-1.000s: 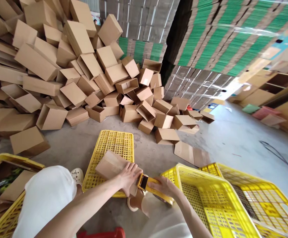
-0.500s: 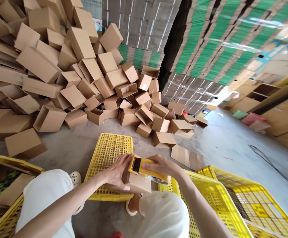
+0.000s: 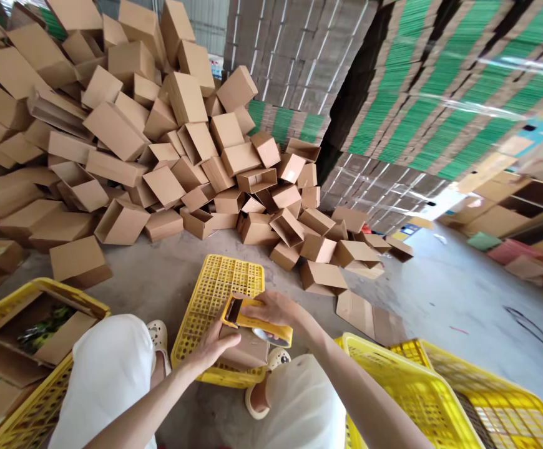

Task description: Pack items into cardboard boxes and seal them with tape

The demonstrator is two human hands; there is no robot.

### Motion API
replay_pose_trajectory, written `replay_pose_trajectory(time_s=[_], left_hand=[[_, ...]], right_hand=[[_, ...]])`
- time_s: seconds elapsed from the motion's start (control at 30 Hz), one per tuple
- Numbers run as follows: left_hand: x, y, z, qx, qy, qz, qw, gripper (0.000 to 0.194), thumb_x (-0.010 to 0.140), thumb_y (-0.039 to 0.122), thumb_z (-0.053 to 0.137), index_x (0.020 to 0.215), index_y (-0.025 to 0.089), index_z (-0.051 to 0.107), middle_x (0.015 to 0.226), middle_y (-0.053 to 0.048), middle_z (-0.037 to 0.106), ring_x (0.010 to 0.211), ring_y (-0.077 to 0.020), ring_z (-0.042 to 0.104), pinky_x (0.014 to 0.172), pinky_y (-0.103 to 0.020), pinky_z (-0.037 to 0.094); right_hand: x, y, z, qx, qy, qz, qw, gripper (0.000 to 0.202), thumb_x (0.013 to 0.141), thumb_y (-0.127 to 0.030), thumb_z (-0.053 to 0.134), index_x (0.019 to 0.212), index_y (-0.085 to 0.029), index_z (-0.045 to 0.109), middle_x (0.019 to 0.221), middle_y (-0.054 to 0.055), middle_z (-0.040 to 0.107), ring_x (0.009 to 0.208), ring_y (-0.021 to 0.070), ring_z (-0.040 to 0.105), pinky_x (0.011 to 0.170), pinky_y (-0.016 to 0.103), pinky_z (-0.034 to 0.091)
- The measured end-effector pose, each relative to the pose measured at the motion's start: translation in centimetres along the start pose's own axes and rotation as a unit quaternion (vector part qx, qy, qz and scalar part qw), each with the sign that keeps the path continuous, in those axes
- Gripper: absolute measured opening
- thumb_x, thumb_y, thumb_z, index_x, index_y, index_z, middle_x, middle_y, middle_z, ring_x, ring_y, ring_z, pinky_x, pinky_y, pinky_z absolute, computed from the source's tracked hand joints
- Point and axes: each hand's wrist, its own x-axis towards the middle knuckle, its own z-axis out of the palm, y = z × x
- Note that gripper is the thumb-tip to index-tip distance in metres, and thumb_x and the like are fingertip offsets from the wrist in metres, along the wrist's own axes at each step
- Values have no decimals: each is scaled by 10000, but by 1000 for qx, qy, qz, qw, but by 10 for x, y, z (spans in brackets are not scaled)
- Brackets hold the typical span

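A small cardboard box [image 3: 248,349] rests on an upturned yellow plastic crate [image 3: 233,273] between my knees. My left hand [image 3: 213,342] grips the box's left side, thumb over the top and its other fingers partly hidden. In my right hand [image 3: 276,308] is a yellow tape dispenser [image 3: 264,326], its front end with a dark patch lying at the box's far left edge. The tape roll [image 3: 271,337] shows under the dispenser's body.
A big heap of cardboard boxes [image 3: 163,181] fills the far left. At my left a yellow crate [image 3: 42,285] holds an open box with green and dark items. More yellow crates [image 3: 412,380] stand at right. Stacks of flattened cardboard [image 3: 393,93] rise behind.
The tape dispenser has moved left and toward the box's far left edge. My left hand has slid from the top onto the left side. The whole view has shifted slightly left.
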Motion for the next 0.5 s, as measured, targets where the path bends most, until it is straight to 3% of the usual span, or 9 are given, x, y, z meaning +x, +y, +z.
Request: replay_pose_trajectory(time_s=[0.17,0.3,0.5], left_hand=[[6,4,7,6,-25,28,999,874,1005,379,556,1745,336,93,1580,-43,611,1518,-318,500,1275,-579,393],[12,6,4,23,-25,48,998,861,975,365,597,1734,355,190,1688,-16,482,1621,-328,332,1330,-624,271],[25,11,3,7,-60,42,997,862,938,332,622,1719,358,260,1777,18,301,1670,-296,175,1366,-557,185]], right_hand=[[-14,22,-4,-4,-11,-7,1000,374,930,-589,715,860,-224,757,802,21,752,697,163,656,580,240,453],[-27,37,-6,29,-26,2,999,439,968,-615,629,939,-196,755,765,29,743,643,161,644,550,241,447],[-36,46,2,-4,33,28,999,449,968,-601,626,889,-172,735,756,41,712,677,169,616,589,277,417]])
